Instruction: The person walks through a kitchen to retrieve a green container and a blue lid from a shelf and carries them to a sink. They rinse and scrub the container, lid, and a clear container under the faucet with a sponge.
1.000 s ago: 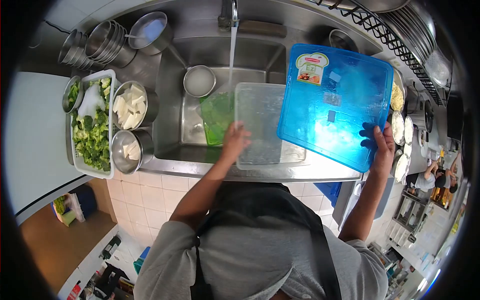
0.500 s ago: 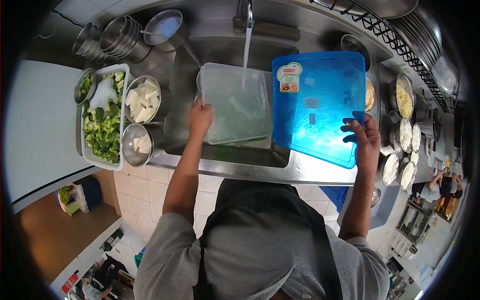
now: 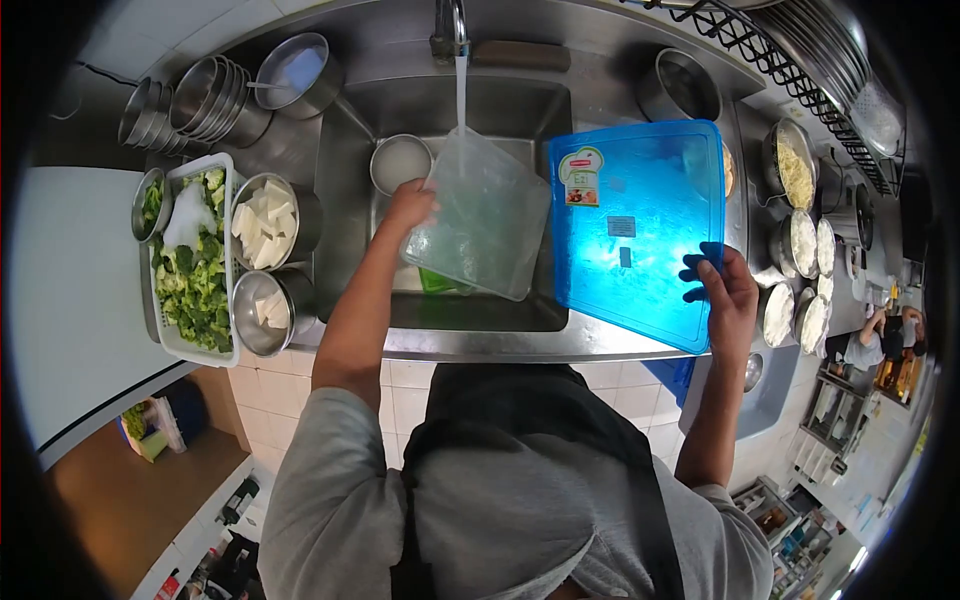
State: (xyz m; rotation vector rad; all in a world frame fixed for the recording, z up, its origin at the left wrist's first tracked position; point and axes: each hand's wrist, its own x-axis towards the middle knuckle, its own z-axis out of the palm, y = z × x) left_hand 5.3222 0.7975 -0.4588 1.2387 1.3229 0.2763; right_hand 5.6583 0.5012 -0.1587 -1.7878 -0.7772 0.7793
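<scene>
1. While water runs from the faucet [image 3: 452, 22] in a thin stream, the clear container [image 3: 480, 215] sits tilted under it, above the steel sink [image 3: 530, 110]. Translucent plastic, rectangular, rounded corners, wet and cloudy surface.
2. Left hand [image 3: 410, 205] is closed on the container's upper-left edge, fingers curled over the rim.
3. Right hand [image 3: 725, 295] grips the blue lid [image 3: 640, 220] at its lower-right edge; fingers show as dark shapes through the plastic. Lid is held just right of the container, over the sink's right rim.
4. Lid: translucent blue, flat, rectangular with rounded corners, glossy. Sticker at its upper-left corner has a chef's-hat outline; green lettering reads roughly "Ezi", smaller print illegible. Two small grey marks at centre, unreadable.
5. Something green [image 3: 440, 283] lies in the basin beneath the container; identity unclear.
6. Small round steel bowl [image 3: 400, 162] stands in the basin, just left of the container, holding cloudy liquid.
7. Left counter: white perforated tray of broccoli florets [image 3: 190, 270]; two steel bowls of white cubes [image 3: 265, 222], beside it.
8. Right counter: several steel bowls [image 3: 800, 245] with pale contents.
</scene>
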